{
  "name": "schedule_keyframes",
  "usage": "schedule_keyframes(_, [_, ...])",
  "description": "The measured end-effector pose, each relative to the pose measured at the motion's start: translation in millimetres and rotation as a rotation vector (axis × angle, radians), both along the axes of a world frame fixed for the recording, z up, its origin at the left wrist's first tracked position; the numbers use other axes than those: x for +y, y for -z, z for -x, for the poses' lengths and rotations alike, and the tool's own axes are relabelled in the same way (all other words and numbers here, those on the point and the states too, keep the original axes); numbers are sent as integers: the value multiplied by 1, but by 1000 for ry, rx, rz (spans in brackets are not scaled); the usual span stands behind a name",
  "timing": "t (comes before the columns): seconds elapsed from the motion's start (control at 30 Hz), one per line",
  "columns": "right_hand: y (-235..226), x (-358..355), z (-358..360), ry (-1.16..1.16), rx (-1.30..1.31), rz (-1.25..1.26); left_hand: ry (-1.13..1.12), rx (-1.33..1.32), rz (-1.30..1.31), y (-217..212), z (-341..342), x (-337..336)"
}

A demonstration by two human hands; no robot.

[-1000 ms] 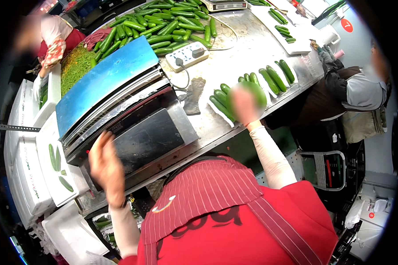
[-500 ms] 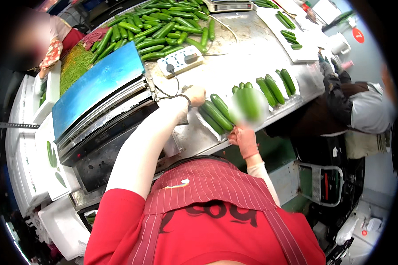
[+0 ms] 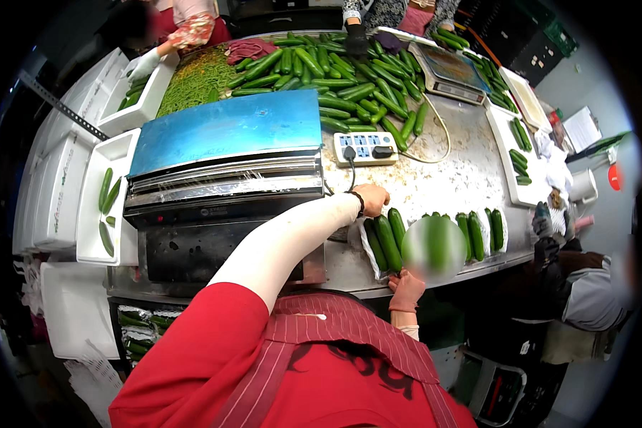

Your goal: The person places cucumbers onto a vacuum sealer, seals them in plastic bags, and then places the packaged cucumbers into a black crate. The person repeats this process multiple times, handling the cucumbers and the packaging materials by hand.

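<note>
On the metal table in front of me lies a white foam tray point(image 3: 368, 241) holding long green cucumbers point(image 3: 387, 240). My left hand point(image 3: 372, 198) is at the tray's far left end, fingers curled; what they hold, if anything, is hidden. At its near end my right hand point(image 3: 406, 289), in a pinkish glove, pinches the tray's edge. More trays of cucumbers point(image 3: 476, 235) stand in a row to the right, and a blurred round patch covers part of them. Left of my left arm is a wrapping machine point(image 3: 221, 178) with a blue top.
Behind a power strip point(image 3: 364, 148) lies a heap of cucumbers point(image 3: 335, 78), with another person's dark-gloved hand point(image 3: 356, 39) on it. A scale point(image 3: 449, 71) stands at the back right. White foam boxes point(image 3: 93, 228) line the left side. A co-worker point(image 3: 585, 285) is at the right edge.
My view has turned, so the table now lies straighter and more of its far side shows, including people there. Both hands stay at the same tray.
</note>
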State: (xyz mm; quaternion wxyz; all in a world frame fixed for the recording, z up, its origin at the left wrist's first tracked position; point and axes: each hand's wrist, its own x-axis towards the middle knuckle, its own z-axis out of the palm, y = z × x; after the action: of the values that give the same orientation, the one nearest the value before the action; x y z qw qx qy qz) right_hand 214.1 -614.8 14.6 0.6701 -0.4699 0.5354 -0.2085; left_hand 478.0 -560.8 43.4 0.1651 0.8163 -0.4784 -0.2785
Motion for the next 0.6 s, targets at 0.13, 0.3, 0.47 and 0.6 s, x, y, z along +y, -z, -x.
schedule_keyframes(0.13, [2, 1, 0, 79, -125, -31, -15, -76, 139, -10, -2, -1])
schedule_keyframes(0.3, [-89, 0, -35, -109, -119, 249, -97, -17, 138, -96, -27, 45])
schedule_keyframes(0.47, [-154, 3, -121, -515, -262, 648, -336, -27, 415, -157, -82, 125])
schedule_keyframes(0.6, [-170, 29, -225, -723, -382, 747, -615, 314, 448, -179, -124, 214])
